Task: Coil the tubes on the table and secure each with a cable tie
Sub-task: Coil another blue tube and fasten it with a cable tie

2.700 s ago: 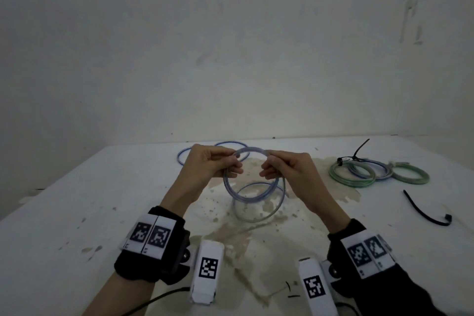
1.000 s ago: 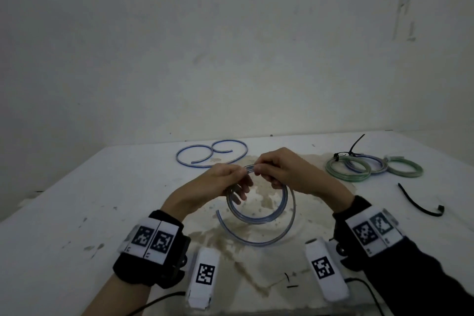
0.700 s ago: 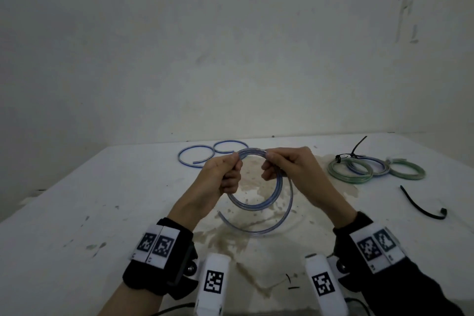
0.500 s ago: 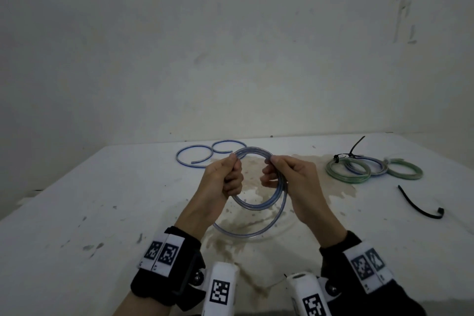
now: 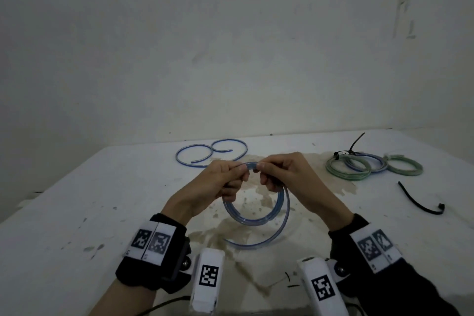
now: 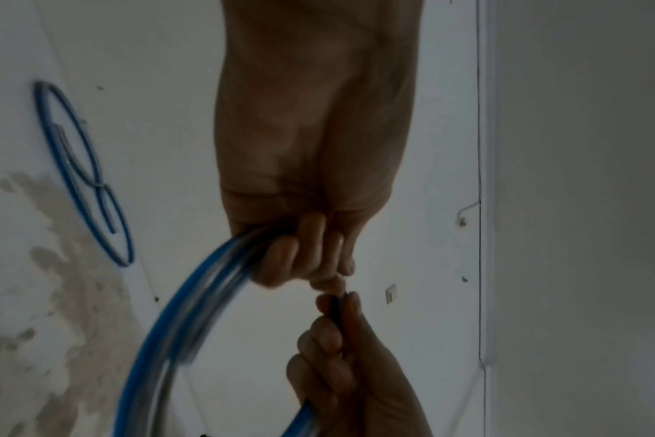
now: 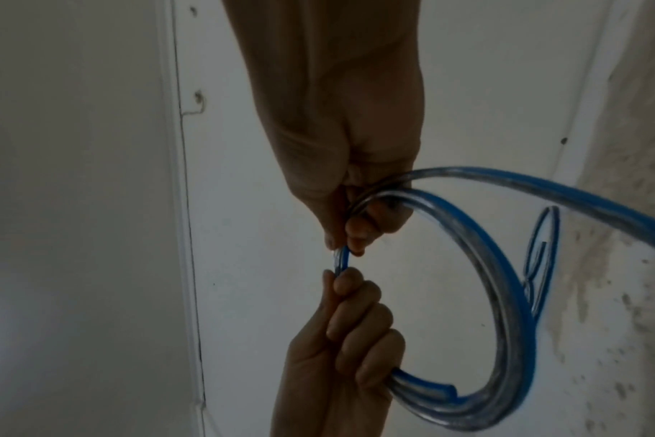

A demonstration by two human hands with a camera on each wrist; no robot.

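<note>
A clear tube with a blue stripe (image 5: 256, 220) is wound into a small coil held above the table (image 5: 102, 200). My left hand (image 5: 225, 177) grips the coil's top left part. My right hand (image 5: 279, 172) pinches the top right part, fingertips almost touching the left hand's. A loose tail of the tube curves below the coil. In the left wrist view the left fingers (image 6: 300, 254) curl round the tube (image 6: 176, 319). The right wrist view shows the right fingers (image 7: 356, 230) pinching the tube (image 7: 505, 295). A loose black cable tie (image 5: 420, 202) lies at the right.
A second uncoiled blue tube (image 5: 210, 155) lies at the table's far side, behind the hands. Three coiled tubes (image 5: 348, 169) lie at the far right, one with a black tie sticking up (image 5: 356, 142). A brown stain covers the table's middle.
The hands have wound more of the tube into the coil, so the hanging tail is shorter. Both hands have kept their hold on the coil's top and now sit close together.
</note>
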